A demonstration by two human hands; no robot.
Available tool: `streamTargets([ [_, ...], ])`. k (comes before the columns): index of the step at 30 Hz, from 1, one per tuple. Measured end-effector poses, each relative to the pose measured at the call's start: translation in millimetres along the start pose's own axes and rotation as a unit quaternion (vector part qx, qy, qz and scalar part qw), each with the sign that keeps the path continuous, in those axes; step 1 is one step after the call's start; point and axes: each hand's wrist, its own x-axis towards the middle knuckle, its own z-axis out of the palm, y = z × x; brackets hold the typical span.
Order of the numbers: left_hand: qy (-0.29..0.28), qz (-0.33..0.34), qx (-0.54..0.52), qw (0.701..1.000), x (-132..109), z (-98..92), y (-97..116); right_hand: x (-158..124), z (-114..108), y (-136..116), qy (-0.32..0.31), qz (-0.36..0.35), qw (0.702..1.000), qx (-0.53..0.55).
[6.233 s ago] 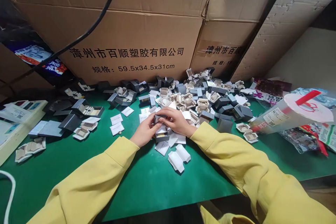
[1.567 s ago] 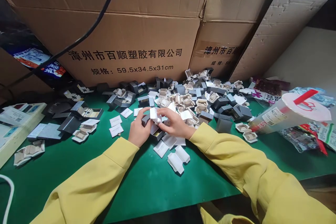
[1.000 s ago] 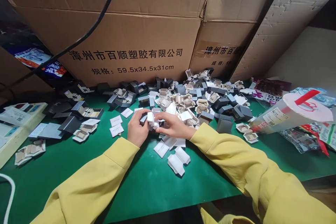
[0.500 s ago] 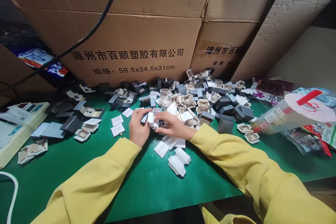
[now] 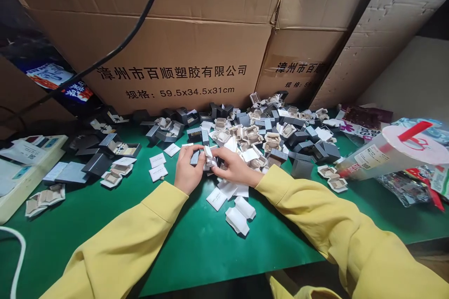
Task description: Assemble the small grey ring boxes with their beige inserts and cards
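My left hand is closed around a small dark grey box near the middle of the green table. Between both hands is a white insert, pinched by the fingers of my right hand. How far the insert sits inside the box is hidden by the fingers. White cards lie left of my left hand. Below my right hand are another card and an unfolded white insert.
A pile of grey boxes and beige inserts spreads behind my hands. More boxes lie left. A cup with a red straw leans at the right beside snack packets. Cardboard cartons stand behind; a black cable hangs in front.
The white insert between my hands has turned and now looks narrower. My right fingers have shifted slightly around it, while my left hand keeps its hold on the box.
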Motion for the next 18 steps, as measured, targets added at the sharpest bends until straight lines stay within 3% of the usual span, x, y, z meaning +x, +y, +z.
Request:
streamTargets([
  [7,-0.028,-0.005,-0.005,1.000,-0.3,-2.1,-2.1,-0.1,-1.6,2.0,-0.009,0.002,1.000,-0.015],
  [18,-0.033,0.040,0.047,0.998,0.8,-2.6,-4.8,0.1,-1.4,1.4,-0.004,-0.017,1.000,-0.018],
])
